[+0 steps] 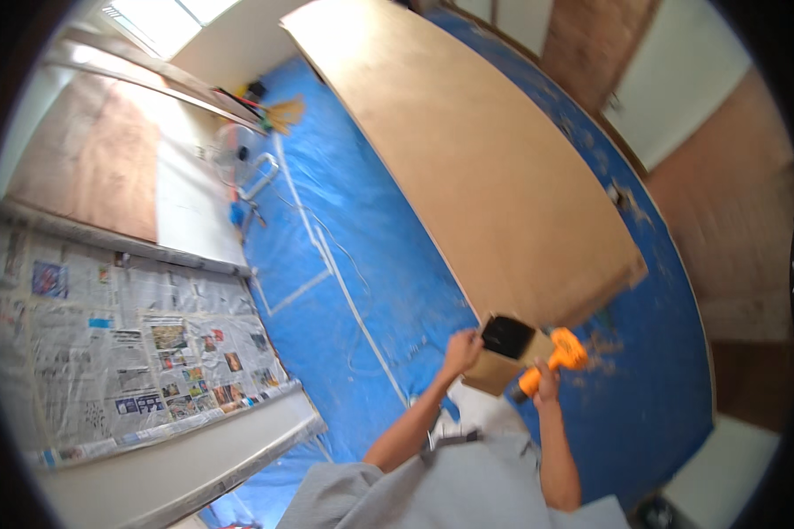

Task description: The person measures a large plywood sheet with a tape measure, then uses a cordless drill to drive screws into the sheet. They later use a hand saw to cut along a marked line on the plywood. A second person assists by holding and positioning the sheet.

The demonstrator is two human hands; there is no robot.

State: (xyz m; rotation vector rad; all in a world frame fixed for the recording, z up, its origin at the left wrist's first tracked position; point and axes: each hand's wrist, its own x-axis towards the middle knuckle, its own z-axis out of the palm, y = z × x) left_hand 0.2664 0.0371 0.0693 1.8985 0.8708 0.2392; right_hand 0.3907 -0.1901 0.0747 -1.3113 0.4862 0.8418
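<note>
My left hand (462, 351) is closed at the left edge of a small open cardboard box (488, 371). Something black (505, 337) shows in the box's opening, but its kind is unclear. Wrapped round the handle of an orange cordless drill (568, 348) is my right hand (547, 384), just right of the box. The drill's head points up and away from me. Directly beyond the box lies the near end of a long brown wooden panel (503, 176).
Blue plastic sheeting (370, 212) covers the floor, with a thin cable and white tape lines on it. Newspaper (141, 335) covers a surface at left. A broom (284, 115) and a metal-framed item (260, 176) stand farther off. Debris (604, 348) lies right of the panel.
</note>
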